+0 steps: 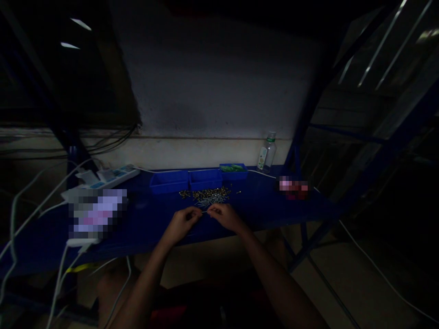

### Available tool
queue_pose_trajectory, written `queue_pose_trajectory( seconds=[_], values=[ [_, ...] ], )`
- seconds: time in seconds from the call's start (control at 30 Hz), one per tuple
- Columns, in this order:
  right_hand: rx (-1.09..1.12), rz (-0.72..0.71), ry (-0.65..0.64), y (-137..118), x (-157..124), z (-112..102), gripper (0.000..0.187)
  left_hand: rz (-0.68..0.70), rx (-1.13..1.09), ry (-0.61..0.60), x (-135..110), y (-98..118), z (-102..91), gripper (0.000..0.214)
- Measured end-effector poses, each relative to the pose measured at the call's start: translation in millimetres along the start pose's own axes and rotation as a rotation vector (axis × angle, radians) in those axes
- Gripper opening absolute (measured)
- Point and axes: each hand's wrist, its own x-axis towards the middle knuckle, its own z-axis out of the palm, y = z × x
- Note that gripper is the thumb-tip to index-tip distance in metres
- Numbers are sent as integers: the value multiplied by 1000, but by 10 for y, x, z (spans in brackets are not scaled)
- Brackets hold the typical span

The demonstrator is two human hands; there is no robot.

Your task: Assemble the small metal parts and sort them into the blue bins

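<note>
Mid-frame, a blue bin (pixel 234 175) holds green bits (pixel 233 168), with two more blue bins (pixel 206 183) to its left. Below, the left hand (pixel 181 224) and right hand (pixel 225 215) pinch a thin stick (pixel 204 211) between them, fingertips closed, just under many silver pins (pixel 210 199).

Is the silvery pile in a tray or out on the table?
Out: the silvery pile lies on the blue table, in front of the blue trays.

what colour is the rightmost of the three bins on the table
The rightmost bin is blue, seen best in the head view.
</note>
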Motion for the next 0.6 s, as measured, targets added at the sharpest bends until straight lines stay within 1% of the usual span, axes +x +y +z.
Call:
queue_pose_trajectory(
  seconds=[0.07, 0.17, 0.27, 0.47, 0.53, 0.6],
  values=[
    [-82, -46, -34, -11, -2, 9, 16, 17, -29, 3, -4, 6, -2, 30],
    [-194, -113, -77, -34, -13, 10, 13, 53, -16, -70, -4, -13, 9, 29],
    [-219, -125, -94, -59, -22, -5, 14, 68, 27, -106, -3, -35, 19, 27],
    [-218, -97, -86, -74, -23, -4, 13, 60, -1, -87, -10, -18, 1, 26],
    [-203, -92, -73, -60, -19, 5, 11, 62, -10, -60, -10, -14, -9, 23],
    [-172, -91, -32, -39, -12, 4, 13, 50, -25, -17, -6, -20, -12, 19]
  ],
)
